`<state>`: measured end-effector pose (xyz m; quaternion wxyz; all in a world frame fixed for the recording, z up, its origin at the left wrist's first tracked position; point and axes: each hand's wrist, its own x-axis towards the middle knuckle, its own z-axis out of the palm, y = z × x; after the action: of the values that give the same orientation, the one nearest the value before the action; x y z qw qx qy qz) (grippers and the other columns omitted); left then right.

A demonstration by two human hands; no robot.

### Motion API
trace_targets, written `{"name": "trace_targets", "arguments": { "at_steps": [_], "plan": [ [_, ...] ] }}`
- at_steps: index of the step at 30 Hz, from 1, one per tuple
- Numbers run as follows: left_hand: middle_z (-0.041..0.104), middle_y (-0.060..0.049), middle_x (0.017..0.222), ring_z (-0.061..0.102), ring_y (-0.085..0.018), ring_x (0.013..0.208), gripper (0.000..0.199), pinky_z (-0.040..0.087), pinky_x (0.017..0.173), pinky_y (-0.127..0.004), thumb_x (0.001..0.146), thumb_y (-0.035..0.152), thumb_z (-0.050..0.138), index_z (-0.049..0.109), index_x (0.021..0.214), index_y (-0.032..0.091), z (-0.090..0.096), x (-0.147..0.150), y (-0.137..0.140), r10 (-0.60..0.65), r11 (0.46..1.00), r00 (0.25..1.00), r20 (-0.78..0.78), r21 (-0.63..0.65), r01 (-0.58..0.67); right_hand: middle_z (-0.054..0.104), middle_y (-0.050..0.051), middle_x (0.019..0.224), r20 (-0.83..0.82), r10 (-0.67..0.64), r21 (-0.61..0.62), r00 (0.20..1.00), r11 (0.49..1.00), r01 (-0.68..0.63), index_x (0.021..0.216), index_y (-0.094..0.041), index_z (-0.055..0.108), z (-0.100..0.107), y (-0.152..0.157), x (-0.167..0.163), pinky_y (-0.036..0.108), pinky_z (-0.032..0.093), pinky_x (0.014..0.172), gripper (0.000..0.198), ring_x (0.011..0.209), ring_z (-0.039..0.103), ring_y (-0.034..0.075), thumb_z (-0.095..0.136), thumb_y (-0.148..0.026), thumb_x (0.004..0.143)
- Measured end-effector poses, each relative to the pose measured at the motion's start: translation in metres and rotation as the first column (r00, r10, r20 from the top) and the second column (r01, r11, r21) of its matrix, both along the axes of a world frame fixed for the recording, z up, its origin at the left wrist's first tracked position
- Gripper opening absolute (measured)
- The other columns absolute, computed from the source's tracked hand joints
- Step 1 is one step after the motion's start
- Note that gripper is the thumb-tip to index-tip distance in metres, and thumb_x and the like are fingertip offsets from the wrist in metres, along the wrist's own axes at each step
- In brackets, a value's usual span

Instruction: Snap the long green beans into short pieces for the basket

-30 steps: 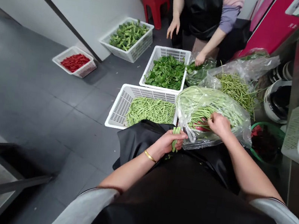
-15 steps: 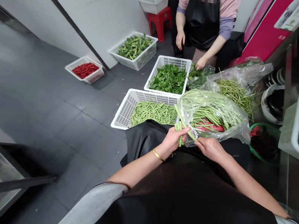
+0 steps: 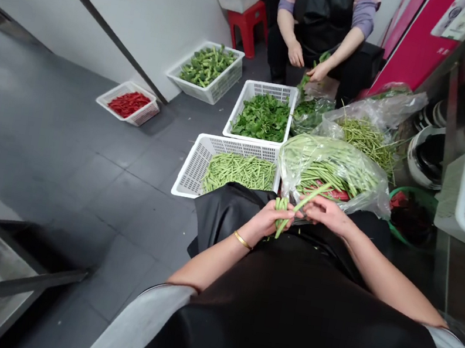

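Observation:
Closed around a small bunch of cut long beans, my left hand is above my lap. One longer bean slants up to the right from its fingers. My right hand has its thumb and fingertips on that bean, loosely pinched. Just beyond my hands lies a clear plastic bag of whole long beans, with something red among them. Ahead on the left, a white basket contains short bean pieces.
A co-worker's hands hold leafy greens behind a white basket of greens. Baskets of green stalks and red peppers stand left on the floor. Bagged thin stems, a green basin and a metal shelf are right.
The long bean has swung from leaning left to leaning right. My right hand has shifted slightly up. The co-worker's hand has lifted greens from the pile.

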<state>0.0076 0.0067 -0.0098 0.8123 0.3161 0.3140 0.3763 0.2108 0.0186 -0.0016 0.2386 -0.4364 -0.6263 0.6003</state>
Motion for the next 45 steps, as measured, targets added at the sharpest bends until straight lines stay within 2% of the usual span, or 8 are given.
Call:
{"name": "trace_targets", "arguments": {
  "at_steps": [7,11,18,27,33,36,39,45],
  "plan": [
    [0.050,0.003,0.046,0.039,-0.006,0.035,0.028,0.027,0.038,-0.021,0.060,0.032,0.076,0.060,0.068,0.011,-0.003,0.010,0.002,0.082,0.979,0.996,-0.042,-0.182,-0.088,0.071,0.013,0.091,0.397,-0.366,0.500,0.842,0.855,0.136,0.079,-0.015,0.064,-0.007,0.028,-0.031,0.030,0.048,0.072,0.022,0.081,0.065,0.021,0.056,-0.034,0.087],
    [0.057,0.000,0.055,0.051,-0.010,0.044,0.028,0.040,0.045,-0.024,0.060,0.031,0.075,0.058,0.072,0.011,-0.004,0.002,0.010,0.199,0.964,0.973,-0.119,-0.153,-0.216,0.070,0.009,0.077,0.666,-0.165,0.329,0.727,0.940,-0.088,0.073,-0.016,0.063,-0.023,0.025,-0.027,0.027,0.044,0.065,0.021,0.072,0.064,0.020,0.057,-0.031,0.086],
    [0.050,0.005,0.053,0.040,-0.005,0.046,0.041,0.032,0.046,-0.019,0.055,0.042,0.082,0.057,0.068,0.012,-0.019,0.005,0.015,0.248,0.958,0.884,-0.397,0.238,-0.162,0.067,0.004,0.072,0.591,0.163,0.189,0.790,0.924,-0.332,0.073,-0.017,0.063,-0.006,-0.008,-0.041,0.024,0.038,0.059,0.023,0.065,0.059,0.016,0.064,-0.038,0.082],
    [0.049,0.002,0.057,0.040,-0.009,0.055,0.028,0.031,0.056,-0.022,0.070,0.029,0.070,0.051,0.056,0.015,-0.014,0.004,0.013,0.351,0.769,0.657,-0.667,0.605,0.204,0.059,0.002,0.065,0.311,-0.195,0.500,0.930,0.866,0.014,0.069,-0.019,0.056,0.029,0.009,-0.007,0.025,0.040,0.062,0.022,0.062,0.053,0.014,0.054,-0.034,0.085],
    [0.050,0.001,0.057,0.043,-0.009,0.057,0.027,0.034,0.059,-0.023,0.072,0.025,0.068,0.051,0.055,0.016,-0.006,0.009,0.001,0.324,0.705,0.698,-0.639,0.655,0.272,0.048,-0.006,0.052,-0.135,-0.218,-0.160,0.967,0.967,0.196,0.070,-0.021,0.047,-0.011,-0.015,-0.021,0.024,0.041,0.043,0.032,0.042,0.044,0.010,0.056,-0.050,0.081],
    [0.055,0.000,0.061,0.047,-0.009,0.056,0.023,0.038,0.057,-0.023,0.069,0.033,0.074,0.059,0.064,0.015,-0.002,0.004,0.004,0.224,0.835,0.827,-0.516,0.539,0.110,0.045,-0.006,0.054,-0.261,-0.320,-0.347,0.911,0.911,0.221,0.069,-0.021,0.046,-0.035,-0.021,-0.015,0.023,0.042,0.041,0.036,0.041,0.043,0.009,0.058,-0.054,0.077],
    [0.056,0.001,0.060,0.046,-0.009,0.049,0.028,0.036,0.047,-0.022,0.067,0.037,0.075,0.061,0.074,0.014,-0.001,-0.008,0.016,0.173,0.968,0.952,-0.251,0.223,-0.117,0.058,-0.002,0.060,0.037,-0.016,-0.207,0.999,0.978,0.023,0.077,-0.017,0.058,-0.045,-0.004,0.007,0.025,0.049,0.052,0.026,0.051,0.056,0.012,0.064,-0.042,0.076],
    [0.069,-0.010,0.085,0.066,-0.021,0.076,0.021,0.052,0.068,-0.034,0.064,0.025,0.070,0.056,0.074,0.014,-0.004,-0.014,0.031,0.172,0.963,0.976,0.137,-0.234,-0.137,0.068,0.020,0.110,0.919,-0.125,0.212,0.373,0.956,-0.204,0.107,-0.010,0.067,-0.056,0.078,0.033,0.034,0.049,0.081,0.028,0.098,0.066,0.026,0.047,-0.020,0.089]
  ]
}}
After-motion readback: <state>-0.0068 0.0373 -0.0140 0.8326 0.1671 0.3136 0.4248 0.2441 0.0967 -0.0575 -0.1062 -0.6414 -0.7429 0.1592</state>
